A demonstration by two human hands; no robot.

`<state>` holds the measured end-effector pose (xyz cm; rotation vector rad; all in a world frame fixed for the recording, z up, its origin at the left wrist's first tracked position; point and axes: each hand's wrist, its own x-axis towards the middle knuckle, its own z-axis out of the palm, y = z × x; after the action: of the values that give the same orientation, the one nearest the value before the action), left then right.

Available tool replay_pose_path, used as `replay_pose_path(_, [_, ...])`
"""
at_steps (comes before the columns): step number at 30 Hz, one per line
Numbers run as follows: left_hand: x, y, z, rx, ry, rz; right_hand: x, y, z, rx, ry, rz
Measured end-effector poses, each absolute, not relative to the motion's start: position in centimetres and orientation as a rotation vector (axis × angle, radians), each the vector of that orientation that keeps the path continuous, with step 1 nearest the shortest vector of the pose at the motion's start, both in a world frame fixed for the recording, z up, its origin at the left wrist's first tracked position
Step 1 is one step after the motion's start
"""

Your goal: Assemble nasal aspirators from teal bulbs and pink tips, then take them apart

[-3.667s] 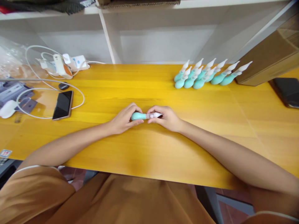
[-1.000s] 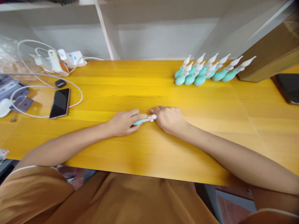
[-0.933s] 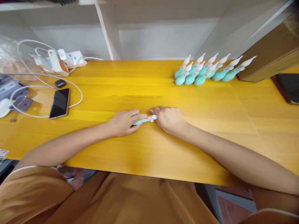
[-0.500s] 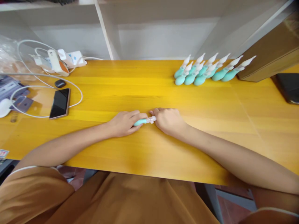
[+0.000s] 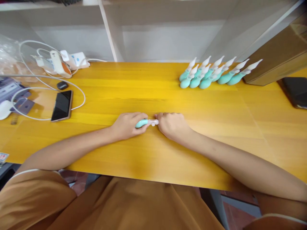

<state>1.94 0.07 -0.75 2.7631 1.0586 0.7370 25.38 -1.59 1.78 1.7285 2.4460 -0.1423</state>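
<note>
Yellow desk (image 5: pixel 129 92), pale shelving (image 5: pixel 170 41) behind; left hand (image 5: pixel 128 126) grip closed round teal bulb (image 5: pixel 141 123); right hand (image 5: pixel 174 127) curled, hold unclear.

The left hand (image 5: pixel 127 126) partly conceals the teal bulb (image 5: pixel 141 123). Right of the bulb, the right hand (image 5: pixel 174 127) hides its own palm; grip is indeterminable. Far right of the bulb, the view's edge truncates a black device (image 5: pixel 296 91).

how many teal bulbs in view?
10. One bulb is in the left hand; nine bulbs cluster at the desk's back right, left of the box. More could be hidden behind.
</note>
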Motion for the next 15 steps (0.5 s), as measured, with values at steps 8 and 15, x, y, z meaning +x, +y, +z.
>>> replay_pose_path(8, [1.84, 0.22, -0.69, 2.713, 1.072, 0.753, 24.99, -1.84, 1.85, 1.661, 2.479, -0.174])
replay_pose_path(15, [1.63, 0.59, -0.33, 2.592, 0.939, 0.789, 25.04, -1.94, 1.70, 1.652, 2.491, -0.231])
